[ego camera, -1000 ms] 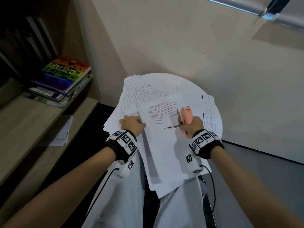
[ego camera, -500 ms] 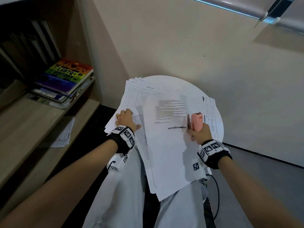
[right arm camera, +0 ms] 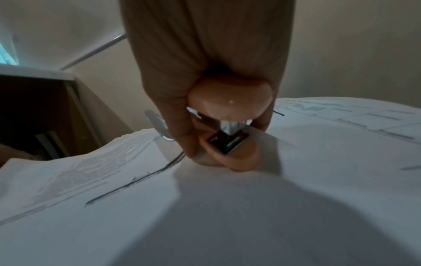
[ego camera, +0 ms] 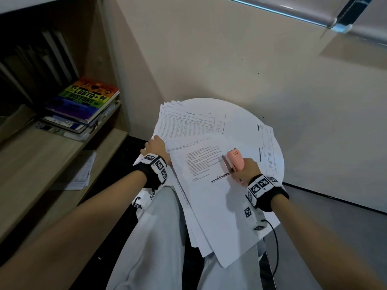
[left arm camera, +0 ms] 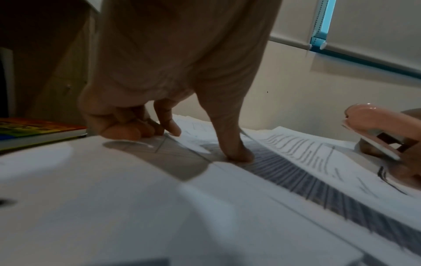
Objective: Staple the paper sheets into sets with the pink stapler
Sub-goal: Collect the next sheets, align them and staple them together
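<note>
Round white table (ego camera: 240, 114) carries fanned, overlapping paper sheets (ego camera: 186, 124).

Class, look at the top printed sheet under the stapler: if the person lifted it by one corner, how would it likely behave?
The top sheet would probably flop; its near end already overhangs the round table. It looks light, so it may slide off the fanned pile, which the left hand presses. The right hand holds the pink stapler.

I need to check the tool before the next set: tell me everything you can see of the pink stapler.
The pink stapler is small, of glossy pink plastic with a metal staple channel and base plate. The right hand grips its rear, fingers curled round it. Its mouth is open, its nose pointing away from the person. It sits at the right edge of the top sheet on the round white table.
</note>
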